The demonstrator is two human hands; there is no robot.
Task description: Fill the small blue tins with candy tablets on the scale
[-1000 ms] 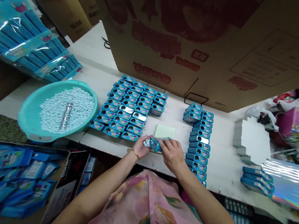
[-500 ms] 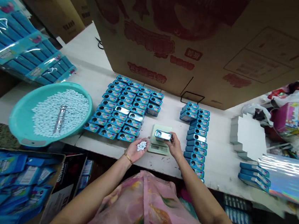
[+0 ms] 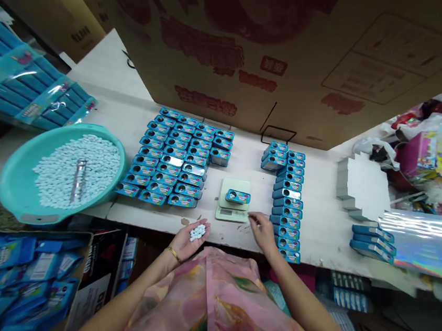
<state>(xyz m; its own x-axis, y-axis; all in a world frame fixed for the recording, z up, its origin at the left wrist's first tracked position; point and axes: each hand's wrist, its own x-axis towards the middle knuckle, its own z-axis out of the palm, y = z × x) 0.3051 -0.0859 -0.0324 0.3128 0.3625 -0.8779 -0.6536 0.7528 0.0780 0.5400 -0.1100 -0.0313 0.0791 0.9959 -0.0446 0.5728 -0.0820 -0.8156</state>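
Note:
My left hand (image 3: 188, 239) is palm up and cupped around a small heap of white pellet-like candies (image 3: 197, 232), held over the table's front edge. A pale green digital scale (image 3: 222, 208) stands in front of me, with a small blue tin (image 3: 238, 196) lying on its plate. Through the tin's round opening some white pieces show. Just right of the scale's front corner is my right hand (image 3: 262, 230), its fingers loosely bent and apart from the tin. I see nothing in it.
Rows of blue tins (image 3: 163, 177) stand left of the scale, and a column of them (image 3: 289, 212) stands right. A turquoise basin (image 3: 15, 170) holds white candies and a metal tube (image 3: 79, 179). Behind rises a large cardboard box (image 3: 291, 102). Blue packaging (image 3: 6, 290) fills a box below left.
My right hand has let go of the tin, which now rests on the scale, and has drawn back toward me. My left hand has moved back and away from the scale with the candies.

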